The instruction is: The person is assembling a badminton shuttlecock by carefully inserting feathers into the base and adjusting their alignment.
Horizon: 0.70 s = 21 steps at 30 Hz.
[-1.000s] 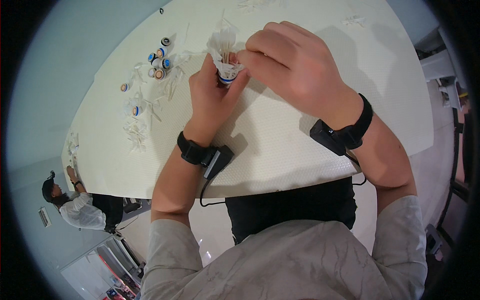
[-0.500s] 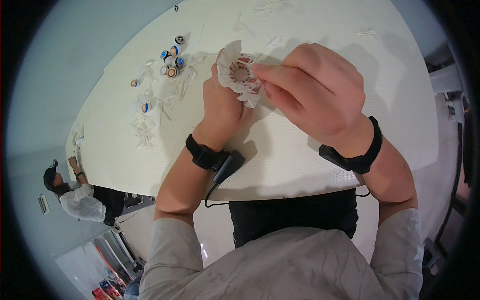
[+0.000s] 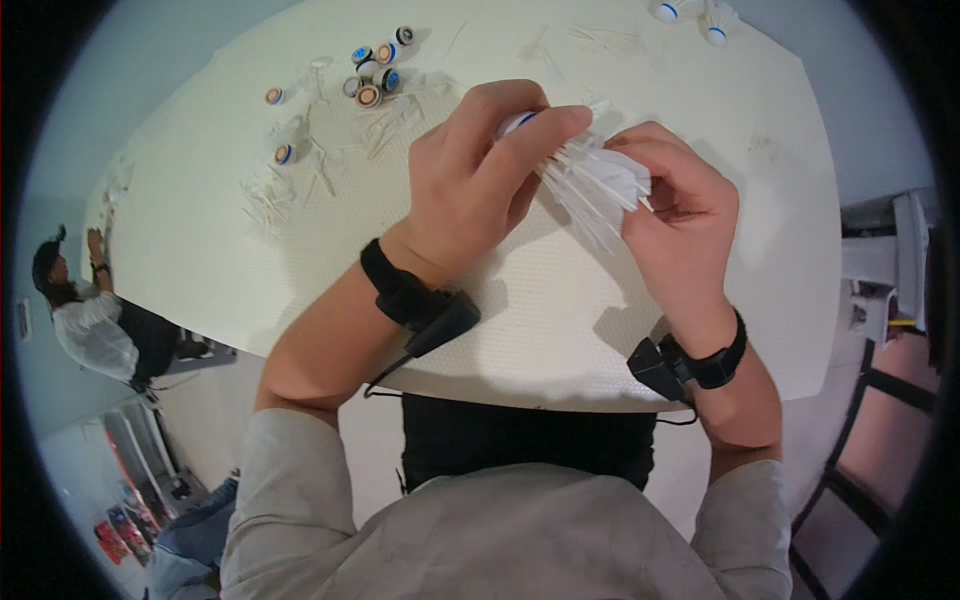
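Fingers (image 3: pixel 545 125) of the left hand (image 3: pixel 470 185) were pressed together around the capped end of a white feathered shuttlecock (image 3: pixel 590 175), pinching it from above. Fingers (image 3: pixel 655 140) of the right hand (image 3: pixel 680 225) were curled about the feather skirt, closing on its wide end. Item held just above the worktop (image 3: pixel 560 310), near its middle, tilted with the cap to the left and the feathers fanning to the right.

Nearest: two black wristbands, one on the left wrist (image 3: pixel 395 285), one on the right wrist (image 3: pixel 715 360), each with a small black unit and a thin cable.

Surface: pale rounded worktop with a fine dotted texture.

Further off, left of the hands: loose white feathers and quills (image 3: pixel 265 190) scattered flat; one shuttlecock cap with a blue band (image 3: pixel 284 154) among them; a second single cap (image 3: pixel 272 96) beyond it.

Far centre: cluster of round caps (image 3: pixel 375 75), some banded blue, some orange, touching one another; more loose feathers (image 3: pixel 395 115) just beside.

Far right edge: two further shuttlecocks (image 3: pixel 690 12), blue-banded caps showing.

Containers: none visible; every part lay directly on the worktop.

Beyond the left edge, on the floor below: another person (image 3: pixel 85 320) in a white top.
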{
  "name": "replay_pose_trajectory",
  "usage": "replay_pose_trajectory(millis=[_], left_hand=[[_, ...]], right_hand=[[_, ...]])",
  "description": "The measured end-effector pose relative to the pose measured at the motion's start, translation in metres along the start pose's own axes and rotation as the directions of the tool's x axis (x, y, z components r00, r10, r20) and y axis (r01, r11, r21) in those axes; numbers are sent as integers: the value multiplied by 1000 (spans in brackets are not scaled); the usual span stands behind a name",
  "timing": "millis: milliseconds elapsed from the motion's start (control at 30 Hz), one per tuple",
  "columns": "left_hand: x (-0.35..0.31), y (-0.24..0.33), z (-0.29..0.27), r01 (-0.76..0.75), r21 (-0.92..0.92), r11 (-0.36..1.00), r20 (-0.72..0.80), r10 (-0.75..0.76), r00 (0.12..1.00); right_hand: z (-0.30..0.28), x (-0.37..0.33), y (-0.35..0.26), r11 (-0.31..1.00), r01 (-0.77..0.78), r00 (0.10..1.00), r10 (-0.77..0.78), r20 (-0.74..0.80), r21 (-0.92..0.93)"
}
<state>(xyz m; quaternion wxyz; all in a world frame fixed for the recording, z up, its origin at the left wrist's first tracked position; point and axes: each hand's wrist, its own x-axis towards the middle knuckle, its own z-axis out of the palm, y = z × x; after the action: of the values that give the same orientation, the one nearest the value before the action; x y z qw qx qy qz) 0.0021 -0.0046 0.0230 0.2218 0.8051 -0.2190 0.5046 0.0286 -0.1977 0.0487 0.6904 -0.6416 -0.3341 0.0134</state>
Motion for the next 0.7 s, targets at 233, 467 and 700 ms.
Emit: replay_pose_trajectory(millis=[233,467,700], left_hand=[[-2,2,-6,-11,-52,999,39,13,999],[-2,2,-6,-47,-46,998,16,47,999],[-1,-1,-6,-72,-51,996,-22,71,997]], right_hand=[[-6,3,12,998,35,991,-40,126,42],[-8,3,19,987,22,985,-48,167,157],[-10,3,17,984,0,984,-32,177,177]])
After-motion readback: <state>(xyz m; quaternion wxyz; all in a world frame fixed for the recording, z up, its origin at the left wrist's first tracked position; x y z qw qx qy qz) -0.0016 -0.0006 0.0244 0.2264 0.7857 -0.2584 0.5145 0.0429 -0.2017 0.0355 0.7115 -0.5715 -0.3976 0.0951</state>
